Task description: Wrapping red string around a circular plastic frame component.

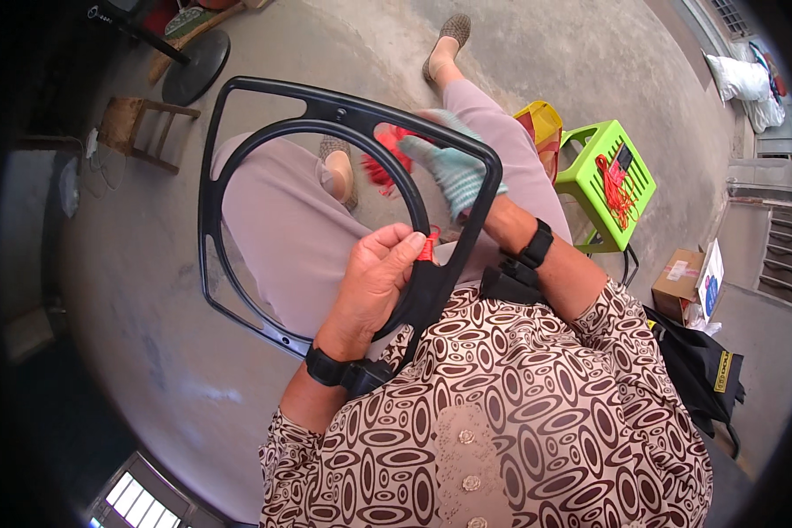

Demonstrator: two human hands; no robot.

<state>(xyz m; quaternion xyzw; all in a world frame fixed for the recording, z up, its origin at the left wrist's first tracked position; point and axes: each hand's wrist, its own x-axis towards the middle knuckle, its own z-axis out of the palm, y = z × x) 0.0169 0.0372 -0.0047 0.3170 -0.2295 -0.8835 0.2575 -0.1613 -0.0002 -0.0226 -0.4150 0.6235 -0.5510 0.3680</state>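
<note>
A black frame with a round inner ring rests across my lap, tilted. My bare left hand is closed on the right side of the ring, thumb and fingers pinching it beside a short winding of red cord. Beyond the ring's upper right, my right hand, in a pale blue-green striped glove, is partly behind the frame's outer bar and blurred. At its fingertips hangs a loose bundle of red cord. Black straps circle both wrists.
To the right stands a green plastic stool with more red cord on it. A yellow-and-red bag sits beside it. Farther right are a cardboard box and a black bag. A small wooden stool stands at the left.
</note>
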